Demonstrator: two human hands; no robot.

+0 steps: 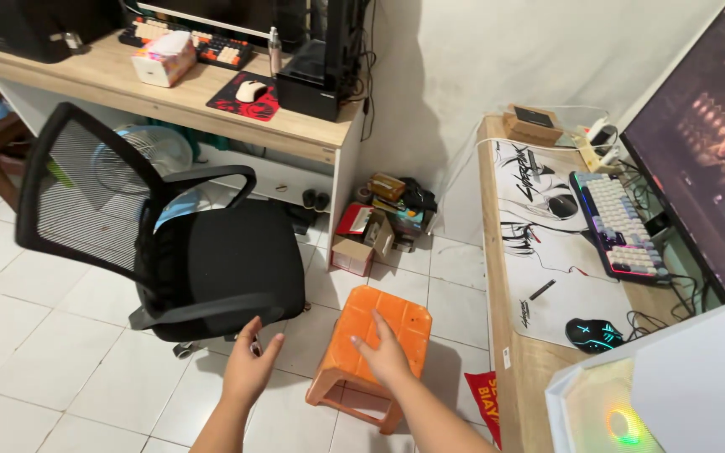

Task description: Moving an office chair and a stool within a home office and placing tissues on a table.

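An orange plastic stool (pixel 371 323) stands on the white tiled floor just in front of me. My right hand (pixel 383 354) lies flat on the near part of its seat, fingers spread. My left hand (pixel 249 369) hovers open to the left of the stool, close to the front edge of a black mesh office chair (pixel 203 252), and holds nothing.
A wooden desk (pixel 509 352) on the right carries a keyboard (pixel 618 222), a dark mouse (pixel 593 334), a white desk mat and a monitor (pixel 711 159). A second desk (pixel 211 105) stands behind the chair. Small boxes and clutter (pixel 379 222) sit in the corner.
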